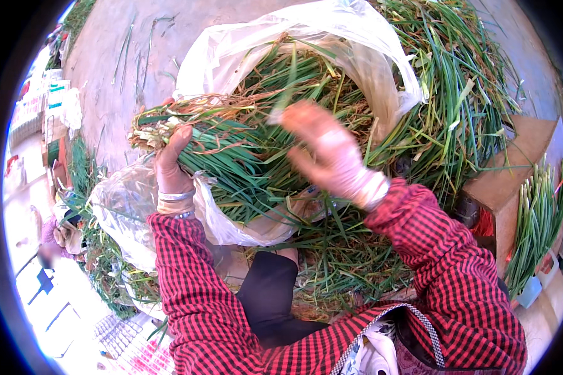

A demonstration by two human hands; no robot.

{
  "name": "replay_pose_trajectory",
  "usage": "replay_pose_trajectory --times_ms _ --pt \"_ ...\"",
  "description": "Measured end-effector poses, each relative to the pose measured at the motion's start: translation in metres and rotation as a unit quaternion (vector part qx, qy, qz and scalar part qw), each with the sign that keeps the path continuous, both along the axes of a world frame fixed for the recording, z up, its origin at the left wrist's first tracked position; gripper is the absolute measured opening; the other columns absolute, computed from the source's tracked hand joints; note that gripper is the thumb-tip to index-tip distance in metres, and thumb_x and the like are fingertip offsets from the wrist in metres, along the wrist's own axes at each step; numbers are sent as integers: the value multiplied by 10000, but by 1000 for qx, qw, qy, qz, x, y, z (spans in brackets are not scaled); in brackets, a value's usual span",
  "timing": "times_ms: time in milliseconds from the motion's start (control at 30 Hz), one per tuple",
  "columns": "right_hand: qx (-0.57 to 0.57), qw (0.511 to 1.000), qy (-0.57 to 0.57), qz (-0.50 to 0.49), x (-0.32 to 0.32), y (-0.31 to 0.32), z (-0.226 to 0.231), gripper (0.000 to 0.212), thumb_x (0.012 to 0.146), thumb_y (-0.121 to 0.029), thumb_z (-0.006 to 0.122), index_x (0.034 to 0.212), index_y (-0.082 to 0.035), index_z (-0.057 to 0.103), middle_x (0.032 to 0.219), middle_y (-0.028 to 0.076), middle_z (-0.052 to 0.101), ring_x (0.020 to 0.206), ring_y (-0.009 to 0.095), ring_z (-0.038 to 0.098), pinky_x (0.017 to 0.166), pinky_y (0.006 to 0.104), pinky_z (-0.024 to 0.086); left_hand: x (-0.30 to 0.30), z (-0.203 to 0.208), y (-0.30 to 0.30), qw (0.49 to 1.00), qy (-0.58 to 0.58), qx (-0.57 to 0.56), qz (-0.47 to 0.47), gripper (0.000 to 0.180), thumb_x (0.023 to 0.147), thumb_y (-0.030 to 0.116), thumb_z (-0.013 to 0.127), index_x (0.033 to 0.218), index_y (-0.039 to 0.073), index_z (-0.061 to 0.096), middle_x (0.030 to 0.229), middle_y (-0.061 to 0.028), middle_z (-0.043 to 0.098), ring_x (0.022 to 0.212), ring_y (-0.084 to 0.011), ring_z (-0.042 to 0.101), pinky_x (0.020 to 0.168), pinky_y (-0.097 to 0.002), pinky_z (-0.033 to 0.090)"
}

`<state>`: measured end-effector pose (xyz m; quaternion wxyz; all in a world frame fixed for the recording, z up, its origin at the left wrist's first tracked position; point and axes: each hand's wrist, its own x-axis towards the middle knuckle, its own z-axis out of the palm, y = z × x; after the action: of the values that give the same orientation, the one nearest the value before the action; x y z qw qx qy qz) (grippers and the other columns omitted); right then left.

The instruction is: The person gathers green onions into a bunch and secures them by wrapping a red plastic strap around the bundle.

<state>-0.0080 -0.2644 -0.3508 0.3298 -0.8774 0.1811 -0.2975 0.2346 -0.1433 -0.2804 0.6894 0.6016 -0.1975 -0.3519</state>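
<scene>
My left hand (pixel 174 165) is closed around a bunch of green onions (pixel 222 147), long thin leaves with pale root ends and brown dry leaves on top. The root ends stick out to the left, past my thumb. To the right, my right hand (pixel 331 150) is blurred by motion above the heap. A smeared pale-green stalk (pixel 288 81) stands up at its fingertips, apparently pinched there. Beneath both hands an open clear plastic bag (pixel 231 53) holds a loose heap of green and brown leaves (pixel 350 94).
A large pile of green stalks (pixel 463 94) rises at the right. Beside it is a cardboard box (pixel 513 153), with a neat bunch of cleaned stalks (pixel 538 219) at its outer side. Another clear bag (pixel 122 206) lies left of my forearm. Loose leaves litter the grey floor (pixel 109 31). A person (pixel 59 240) is at the far left.
</scene>
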Motion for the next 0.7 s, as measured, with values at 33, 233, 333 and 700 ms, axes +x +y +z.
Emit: replay_pose_trajectory --times_ms 33,233,333,700 --pt "-5 999 39 35 3 10 -9 525 850 -250 639 1321 -59 507 1320 180 530 1276 358 463 1115 463 333 -3 6 -1 998 -52 31 4 655 809 69 662 1409 22 405 1272 -139 566 1145 -249 577 1015 -398 467" --pt "-25 966 243 87 -10 23 -95 690 885 -442 582 1418 -37 416 1468 156 415 1402 337 324 1184 447 216 50 90 96 768 -630 87 -71 351 911 86 599 1245 -21 621 1290 -171 596 1151 -262 590 1014 -382 463" --pt "49 947 289 130 -4 13 -98 716 883 -478 575 1445 -64 416 1529 161 356 1428 327 297 1186 396 213 38 189 137 735 -672 33 91 326 933 31 536 1250 -8 601 1285 -178 585 1123 -283 605 983 -404 503" --pt "600 753 23 -271 -229 4 -10 302 961 -307 594 1014 -19 669 778 12 642 729 119 637 693 259 514 -150 194 171 919 -309 -103 221 463 885 149 577 1304 -37 515 1250 -216 577 1100 -301 602 973 -419 490"
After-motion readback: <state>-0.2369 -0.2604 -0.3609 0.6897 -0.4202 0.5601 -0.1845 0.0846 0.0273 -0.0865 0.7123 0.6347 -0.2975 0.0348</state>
